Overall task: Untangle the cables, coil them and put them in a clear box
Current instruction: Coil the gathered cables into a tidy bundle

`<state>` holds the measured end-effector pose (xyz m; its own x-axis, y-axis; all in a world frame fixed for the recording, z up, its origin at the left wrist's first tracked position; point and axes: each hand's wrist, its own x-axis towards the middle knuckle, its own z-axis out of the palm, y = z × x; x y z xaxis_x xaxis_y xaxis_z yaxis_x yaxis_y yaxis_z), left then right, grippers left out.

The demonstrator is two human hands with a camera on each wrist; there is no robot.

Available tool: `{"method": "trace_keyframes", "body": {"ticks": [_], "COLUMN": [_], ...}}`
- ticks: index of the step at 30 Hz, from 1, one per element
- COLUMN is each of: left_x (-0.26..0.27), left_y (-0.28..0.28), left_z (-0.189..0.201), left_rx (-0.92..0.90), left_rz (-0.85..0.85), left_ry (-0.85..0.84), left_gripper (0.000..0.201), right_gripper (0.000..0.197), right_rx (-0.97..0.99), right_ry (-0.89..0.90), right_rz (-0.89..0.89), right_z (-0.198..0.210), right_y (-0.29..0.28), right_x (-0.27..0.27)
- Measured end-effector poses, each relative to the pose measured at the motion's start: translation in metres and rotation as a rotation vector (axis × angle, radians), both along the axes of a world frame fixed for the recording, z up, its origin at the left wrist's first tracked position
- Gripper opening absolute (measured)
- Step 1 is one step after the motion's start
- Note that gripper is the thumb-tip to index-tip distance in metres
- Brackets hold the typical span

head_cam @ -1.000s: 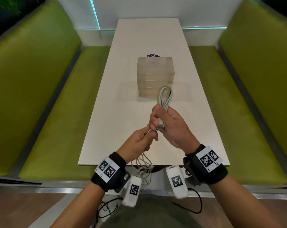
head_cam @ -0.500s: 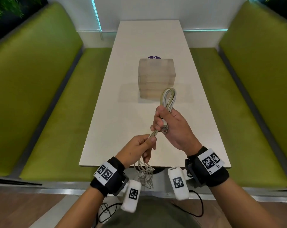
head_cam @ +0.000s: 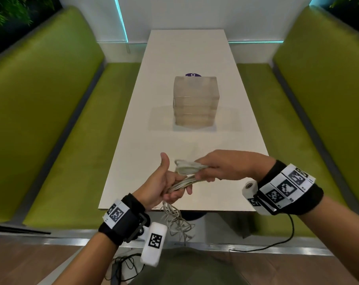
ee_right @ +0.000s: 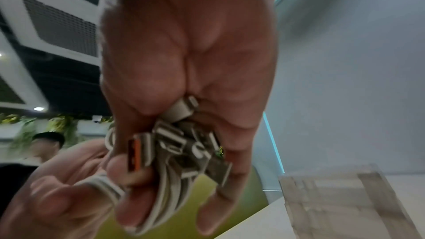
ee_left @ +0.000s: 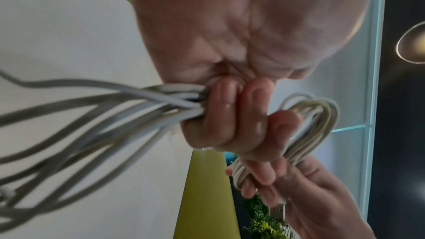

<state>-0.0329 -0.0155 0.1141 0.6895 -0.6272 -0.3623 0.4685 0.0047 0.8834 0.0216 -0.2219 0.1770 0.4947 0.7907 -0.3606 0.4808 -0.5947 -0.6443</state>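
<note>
From my feed: pale grey-white cables (head_cam: 185, 169), lime green benches (head_cam: 57, 124), white table (head_cam: 186, 58), black wristbands (head_cam: 123, 217) with black-and-white checker tags, purple sticker (head_cam: 193, 75).

Setting: booth seating in a café or office lounge. Long white table (head_cam: 186, 58) down the frame's centre; green padded benches (head_cam: 40, 120) along left and right edges; white back wall with cyan light strips (head_cam: 121, 19); foliage (head_cam: 7, 15) in upper corners — another person (ee_right: 46, 144) seated at far left, right wrist view.
</note>
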Motion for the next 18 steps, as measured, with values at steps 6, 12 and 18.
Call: {"method": "trace_keyframes", "body": {"ticks": [6,12,18], "left_x": [0.003,-0.001,-0.004], "left_y": [-0.002,-0.005,-0.002], "left_z": [0.002,0.005,0.007], "left_rx": [0.117,0.222,0.291], "left_rz": [-0.077,-0.189,-0.153], "left_ry": [-0.065,-0.089,-0.096], "left_gripper": [0.118,0.094,0.039], "right_gripper": [0.02,0.021,0.022], "right_rx": [-0.268,-0.421,-0.307], "right_ry": [-0.168,-0.458,-0.323], "right_rz": [0.182,0.341,0.309], "right_z": [0.001,-0.011,-0.012], "right_y": [0.015,0.027,0.025], "right_x": [-0.007,-0.016,-0.014]}}
